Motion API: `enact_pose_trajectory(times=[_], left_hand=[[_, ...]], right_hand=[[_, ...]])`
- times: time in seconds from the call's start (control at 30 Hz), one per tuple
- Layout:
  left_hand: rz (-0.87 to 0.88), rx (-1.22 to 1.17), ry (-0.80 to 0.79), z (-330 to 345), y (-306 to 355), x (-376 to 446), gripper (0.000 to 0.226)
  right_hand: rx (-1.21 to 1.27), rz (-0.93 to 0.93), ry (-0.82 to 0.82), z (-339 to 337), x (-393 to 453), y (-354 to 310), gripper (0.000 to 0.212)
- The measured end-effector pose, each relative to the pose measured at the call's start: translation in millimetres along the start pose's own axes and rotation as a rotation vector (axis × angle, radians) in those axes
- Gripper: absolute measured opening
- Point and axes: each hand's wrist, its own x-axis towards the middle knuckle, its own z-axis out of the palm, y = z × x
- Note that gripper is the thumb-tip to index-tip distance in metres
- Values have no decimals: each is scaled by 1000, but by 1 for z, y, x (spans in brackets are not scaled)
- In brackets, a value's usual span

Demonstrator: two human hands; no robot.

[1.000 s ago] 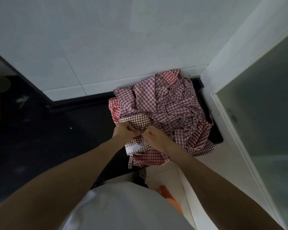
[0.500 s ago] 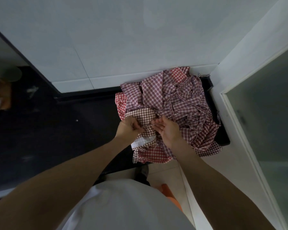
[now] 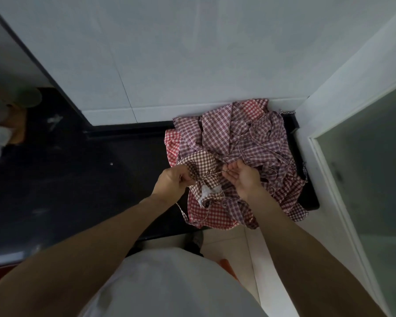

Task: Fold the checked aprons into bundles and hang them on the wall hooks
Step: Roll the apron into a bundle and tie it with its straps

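A heap of checked aprons [image 3: 242,138] in red, purple and white lies on the dark counter [image 3: 78,179] in the corner against the white wall. On its near side sits a brown-checked apron [image 3: 201,163], bunched into a bundle with a white patch showing low down. My left hand [image 3: 172,181] grips the bundle's left side with curled fingers. My right hand [image 3: 242,177], palm up, pinches a thin strap that runs taut from the bundle. No wall hooks are in view.
The white tiled wall [image 3: 169,53] rises straight behind the heap. A white frame with a frosted glass panel [image 3: 364,179] stands at the right. Blurred containers [image 3: 7,120] sit at the far left of the counter. Pale floor tiles [image 3: 229,245] show below the counter's edge.
My hands have moved apart: the right one turned palm up and drew the strap out to the right, while the left kept its grip on the brown bundle.
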Motion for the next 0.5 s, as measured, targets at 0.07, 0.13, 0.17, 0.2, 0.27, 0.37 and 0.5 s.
enact_pose_trajectory(times=[0.07,0.13,0.17,0.2,0.27,0.37,0.5], left_hand=[[-76,-91,11,-4,5,4,22],[-181,-238,22,-9,13,9,19],[-211,-310,37,-11,18,13,18],[-227,-359,65,-13,24,16,17],[-239,-410,131,-19,36,24,15],[-216,-417,160,-27,49,37,15],[-163,-441,102,-39,62,50,15]], right_hand=[[-28,-18,-26,3,-2,-2,41],[3,-17,-56,7,-6,-5,41],[40,-15,-73,10,-8,-8,42],[76,-25,-94,13,-11,-11,42],[105,-77,-131,20,-19,-18,42],[112,-180,-213,30,-30,-31,42],[234,-291,-395,39,-45,-49,40]])
